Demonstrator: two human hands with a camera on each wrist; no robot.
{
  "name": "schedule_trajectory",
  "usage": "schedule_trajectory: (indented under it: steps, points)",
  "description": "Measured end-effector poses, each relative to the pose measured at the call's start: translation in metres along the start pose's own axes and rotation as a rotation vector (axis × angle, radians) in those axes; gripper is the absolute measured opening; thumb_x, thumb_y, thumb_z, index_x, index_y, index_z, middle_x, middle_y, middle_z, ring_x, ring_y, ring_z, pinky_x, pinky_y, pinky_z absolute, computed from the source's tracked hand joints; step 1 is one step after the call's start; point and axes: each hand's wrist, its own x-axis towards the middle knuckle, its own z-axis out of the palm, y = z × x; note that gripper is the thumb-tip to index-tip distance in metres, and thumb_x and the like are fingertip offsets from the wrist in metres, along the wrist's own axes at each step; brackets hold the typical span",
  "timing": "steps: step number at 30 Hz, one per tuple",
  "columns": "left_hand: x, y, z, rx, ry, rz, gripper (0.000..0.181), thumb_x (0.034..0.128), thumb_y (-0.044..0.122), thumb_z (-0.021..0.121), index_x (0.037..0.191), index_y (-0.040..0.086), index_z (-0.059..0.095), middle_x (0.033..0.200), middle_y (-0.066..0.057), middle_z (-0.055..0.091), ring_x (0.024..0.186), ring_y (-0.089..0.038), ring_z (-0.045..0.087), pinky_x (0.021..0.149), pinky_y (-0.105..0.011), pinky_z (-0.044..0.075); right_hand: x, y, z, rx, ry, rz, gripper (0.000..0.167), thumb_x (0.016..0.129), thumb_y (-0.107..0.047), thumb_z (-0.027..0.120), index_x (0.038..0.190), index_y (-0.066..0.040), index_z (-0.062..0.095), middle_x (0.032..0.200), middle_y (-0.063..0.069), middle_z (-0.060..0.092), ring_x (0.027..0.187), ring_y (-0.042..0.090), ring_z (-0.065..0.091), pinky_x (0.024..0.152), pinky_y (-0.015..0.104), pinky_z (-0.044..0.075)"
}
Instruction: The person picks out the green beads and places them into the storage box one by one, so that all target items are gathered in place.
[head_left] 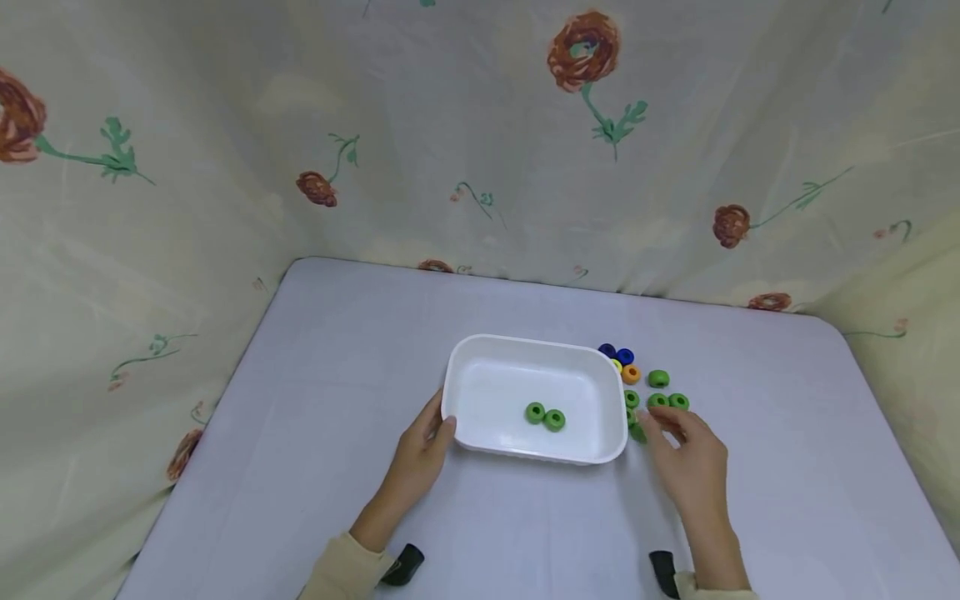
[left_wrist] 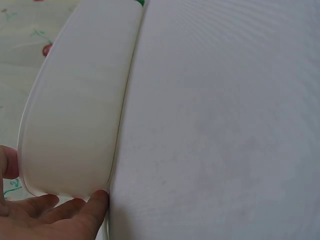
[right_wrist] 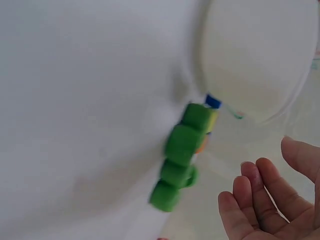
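In the head view, a white tray (head_left: 495, 387) sits on the pale bench (head_left: 360, 333), its open top facing the camera. Inside, two green beads (head_left: 554, 420) lie side by side, touching, right of the tray's middle and toward its near wall. The left hand (head_left: 416, 454) holds the tray's left end, thumb at the rim. Just outside the right end is a loose cluster: two dark blue beads (head_left: 625, 357), a yellow bead (head_left: 617, 365) partly hidden by the rim, an orange bead (head_left: 631, 374) and several more green beads (head_left: 658, 379). The right hand (head_left: 693, 462) is over the near part of that cluster, covering some of it. Behind the bench hangs a flowered cloth (head_left: 420, 108).

The left wrist view shows the tray's outer wall, which hides the inside, and the grip: thumb against the rim, fingers (left_wrist: 95, 212) around the end, one fingertip down by the bench.

The right wrist view, blurred, shows the outside green beads side-on in a row beside the tray. It also reveals the right fingers slightly bent and apart from the thumb, the gap between them holding nothing.
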Motion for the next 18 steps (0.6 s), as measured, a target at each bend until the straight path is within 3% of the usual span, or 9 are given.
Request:
schedule_trajectory:
  steps: [7,18]
  points:
    - [0.0,-0.001,0.0,0.0,0.001,0.001,0.058,0.1086,0.024,0.041,0.16,0.006,0.022,0.164,-0.021,0.027,0.15,-0.038,0.033,0.116,-0.047,0.041,0.001,0.027,0.003,-0.068,-0.022,0.086,0.036,0.096,-0.028,0.068,0.12,0.0,0.069,0.118,0.022,0.069,0.11,0.036,0.064,0.095,0.055,0.054]
    - [-0.001,-0.001,0.0,-0.017,0.007,0.004,0.058,0.1085,0.026,0.043,0.16,0.009,0.023,0.164,-0.019,0.028,0.151,-0.035,0.033,0.116,-0.045,0.042,0.004,0.034,0.005,-0.101,-0.119,0.118,0.04,0.093,-0.025,0.071,0.124,0.001,0.066,0.118,0.024,0.068,0.108,0.038,0.063,0.086,0.051,0.054]
